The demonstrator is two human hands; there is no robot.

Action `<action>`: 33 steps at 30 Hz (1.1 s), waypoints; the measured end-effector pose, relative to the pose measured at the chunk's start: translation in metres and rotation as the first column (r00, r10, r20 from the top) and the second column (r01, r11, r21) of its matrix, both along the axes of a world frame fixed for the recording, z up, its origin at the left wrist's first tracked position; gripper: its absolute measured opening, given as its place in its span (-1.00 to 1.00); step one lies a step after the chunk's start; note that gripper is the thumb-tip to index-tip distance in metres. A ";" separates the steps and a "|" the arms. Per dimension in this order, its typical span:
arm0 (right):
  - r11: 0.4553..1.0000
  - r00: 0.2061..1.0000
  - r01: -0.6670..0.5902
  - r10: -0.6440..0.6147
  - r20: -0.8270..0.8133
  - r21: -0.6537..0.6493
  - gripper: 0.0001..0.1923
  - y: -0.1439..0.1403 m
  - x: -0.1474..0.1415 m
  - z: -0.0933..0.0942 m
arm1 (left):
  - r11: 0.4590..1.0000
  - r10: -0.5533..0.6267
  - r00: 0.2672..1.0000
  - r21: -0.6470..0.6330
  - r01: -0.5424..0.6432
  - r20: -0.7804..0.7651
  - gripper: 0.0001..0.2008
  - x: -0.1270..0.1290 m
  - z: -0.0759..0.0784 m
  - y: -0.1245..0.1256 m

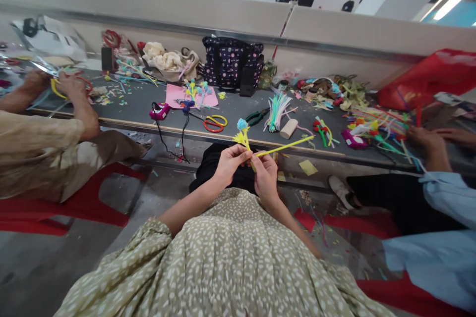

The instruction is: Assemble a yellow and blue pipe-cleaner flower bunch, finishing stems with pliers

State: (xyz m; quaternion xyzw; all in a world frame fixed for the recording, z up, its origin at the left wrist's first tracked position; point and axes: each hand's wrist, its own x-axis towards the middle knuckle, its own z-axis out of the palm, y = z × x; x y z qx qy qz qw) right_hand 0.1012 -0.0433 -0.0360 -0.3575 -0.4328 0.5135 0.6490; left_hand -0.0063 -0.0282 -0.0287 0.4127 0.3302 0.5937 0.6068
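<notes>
Over the spotted skirt, both hands are pinching closed: left hand gripping the flower stem, right hand gripping the yellow pipe cleaner slanting up-right toward the desk.

A yellow pipe cleaner and a yellow flower with a blue tuft sit above a green dress with white flecks, near red-and-yellow scissors, a pink sheet, a dark polka-dot bag, red chairs and a grey table.

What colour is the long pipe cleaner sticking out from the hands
Yellow. The pipe cleaner runs rightward from the right hand, clearest in the head view.
</notes>
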 end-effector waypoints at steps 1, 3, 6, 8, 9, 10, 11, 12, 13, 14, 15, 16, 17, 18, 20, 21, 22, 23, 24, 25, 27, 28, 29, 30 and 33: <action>0.997 0.995 0.057 -0.061 0.081 0.056 -0.91 0.000 0.000 -0.001 | 1.000 0.014 1.000 -0.004 -0.014 -0.002 -0.73 0.001 -0.001 0.000; 0.978 0.957 0.136 -0.171 0.233 0.158 -0.90 0.000 0.002 -0.003 | 0.999 0.041 0.999 -0.023 -0.041 0.007 -0.72 0.002 -0.002 0.001; 0.942 0.892 0.181 -0.278 0.356 0.281 -0.89 0.001 0.004 -0.006 | 0.996 0.072 0.997 -0.054 -0.070 0.031 -0.71 0.004 -0.003 0.001; 0.926 0.872 0.185 -0.310 0.379 0.331 -0.90 0.001 0.005 -0.007 | 0.995 0.087 0.995 -0.053 -0.084 0.042 -0.72 0.004 -0.003 0.000; 0.921 0.866 0.185 -0.318 0.386 0.342 -0.90 0.001 0.005 -0.006 | 0.995 0.096 0.994 -0.045 -0.094 0.046 -0.73 0.004 -0.002 0.000; 0.920 0.864 0.187 -0.320 0.388 0.344 -0.90 0.000 0.004 -0.005 | 0.994 0.107 0.993 -0.035 -0.105 0.050 -0.73 0.004 -0.002 0.000; 0.925 0.868 0.184 -0.312 0.386 0.333 -0.90 -0.001 0.004 -0.004 | 0.993 0.116 0.992 -0.025 -0.114 0.052 -0.74 0.004 -0.001 -0.001; 0.935 0.880 0.174 -0.289 0.376 0.309 -0.89 -0.002 0.003 -0.003 | 0.993 0.119 0.991 -0.017 -0.118 0.055 -0.75 0.003 -0.001 -0.001; 0.949 0.901 0.158 -0.251 0.354 0.273 -0.89 -0.003 0.003 -0.001 | 0.994 0.113 0.992 -0.011 -0.113 0.057 -0.76 0.003 0.000 -0.001; 0.965 0.927 0.132 -0.201 0.317 0.226 -0.88 -0.003 0.003 0.000 | 0.995 0.100 0.993 -0.006 -0.100 0.060 -0.76 0.002 0.000 -0.001; 0.981 0.954 0.099 -0.142 0.265 0.170 -0.88 -0.003 0.002 0.001 | 0.997 0.083 0.995 -0.002 -0.083 0.063 -0.76 0.002 0.000 -0.001; 0.992 0.976 0.060 -0.081 0.200 0.109 -0.89 -0.002 0.003 0.002 | 0.998 0.064 0.996 0.000 -0.065 0.068 -0.76 0.002 0.000 -0.001; 0.999 0.991 0.016 -0.022 0.130 0.047 -0.90 -0.001 0.003 0.002 | 0.999 0.048 0.996 -0.001 -0.048 0.074 -0.75 0.001 -0.001 -0.001; 0.999 0.998 -0.030 0.031 0.061 -0.016 -0.91 0.000 0.004 0.002 | 0.999 0.038 0.996 -0.006 -0.038 0.083 -0.74 0.001 -0.001 -0.002; 0.980 0.989 -0.140 0.133 -0.061 -0.142 -0.90 0.004 0.006 0.001 | 0.999 0.025 0.995 -0.024 -0.022 0.096 -0.72 0.000 -0.002 -0.002; 0.959 0.977 -0.201 0.181 -0.113 -0.199 -0.89 0.005 0.008 0.000 | 0.999 0.012 0.995 -0.032 -0.009 0.098 -0.71 -0.001 -0.002 -0.002; 0.935 0.962 -0.257 0.224 -0.158 -0.244 -0.88 0.006 0.009 -0.001 | 0.999 -0.005 0.995 -0.038 0.009 0.095 -0.71 -0.002 -0.003 -0.002; 0.912 0.946 -0.304 0.257 -0.196 -0.275 -0.87 0.007 0.010 -0.001 | 0.999 -0.024 0.996 -0.041 0.028 0.090 -0.70 -0.002 -0.004 -0.002; 0.897 0.934 -0.336 0.278 -0.224 -0.287 -0.87 0.007 0.011 -0.002 | 0.998 -0.039 0.996 -0.043 0.043 0.086 -0.70 -0.003 -0.004 -0.002; 0.894 0.928 -0.348 0.285 -0.241 -0.283 -0.86 0.007 0.010 -0.003 | 0.998 -0.045 0.996 -0.044 0.048 0.083 -0.70 -0.003 -0.005 -0.001; 0.919 0.938 -0.312 0.259 -0.231 -0.240 -0.86 0.007 0.008 -0.004 | 0.998 -0.026 0.996 -0.046 0.031 0.088 -0.71 -0.003 -0.006 0.000; 0.942 0.953 -0.267 0.226 -0.204 -0.203 -0.86 0.006 0.006 -0.004 | 0.999 -0.010 0.996 -0.044 0.014 0.094 -0.72 -0.002 -0.006 0.001; 0.964 0.969 -0.212 0.185 -0.166 -0.159 -0.86 0.005 0.005 -0.004 | 0.999 0.003 0.995 -0.039 0.001 0.100 -0.73 -0.002 -0.006 0.001; 0.982 0.983 -0.153 0.140 -0.120 -0.108 -0.87 0.004 0.003 -0.004 | 0.999 0.010 0.995 -0.031 -0.007 0.102 -0.74 -0.001 -0.006 0.002; 0.999 0.999 -0.011 0.008 0.040 0.053 -0.89 0.002 0.001 -0.003 | 1.000 0.015 0.996 -0.020 -0.014 0.088 -0.76 0.000 -0.006 0.003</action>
